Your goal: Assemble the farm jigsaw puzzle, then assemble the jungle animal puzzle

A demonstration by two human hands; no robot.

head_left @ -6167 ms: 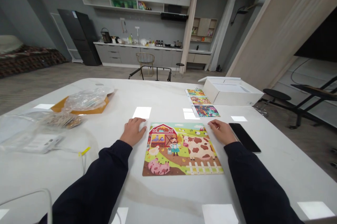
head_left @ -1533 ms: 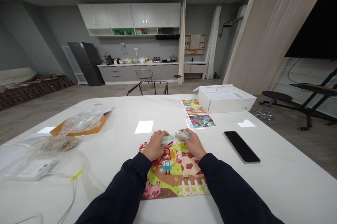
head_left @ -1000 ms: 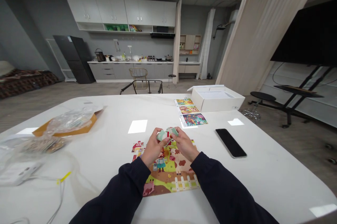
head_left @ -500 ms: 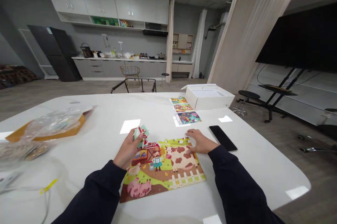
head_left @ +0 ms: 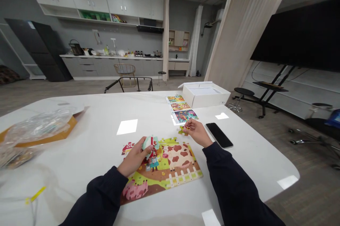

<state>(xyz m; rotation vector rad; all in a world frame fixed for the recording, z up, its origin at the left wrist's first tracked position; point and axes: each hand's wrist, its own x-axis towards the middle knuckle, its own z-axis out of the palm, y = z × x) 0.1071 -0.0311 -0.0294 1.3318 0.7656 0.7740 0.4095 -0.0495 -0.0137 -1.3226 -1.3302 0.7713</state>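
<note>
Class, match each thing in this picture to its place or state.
Things:
1 left hand
2 right hand
3 phone
4 white box

Places or states:
A lying on the table, right of the right hand
B open, at the table's far edge
C holding pale green pieces over the puzzle
D pinching a small puzzle piece

Pairs: 1-C; 2-D; 3-A; 4-B

We look from the person's head, facing forward and down over a white table [head_left: 79, 113], close enough that the left hand [head_left: 132, 157] and right hand [head_left: 196, 133] sit low in view above a puzzle [head_left: 164, 173], while a kitchen counter [head_left: 119, 56] stands small across the room.
</note>
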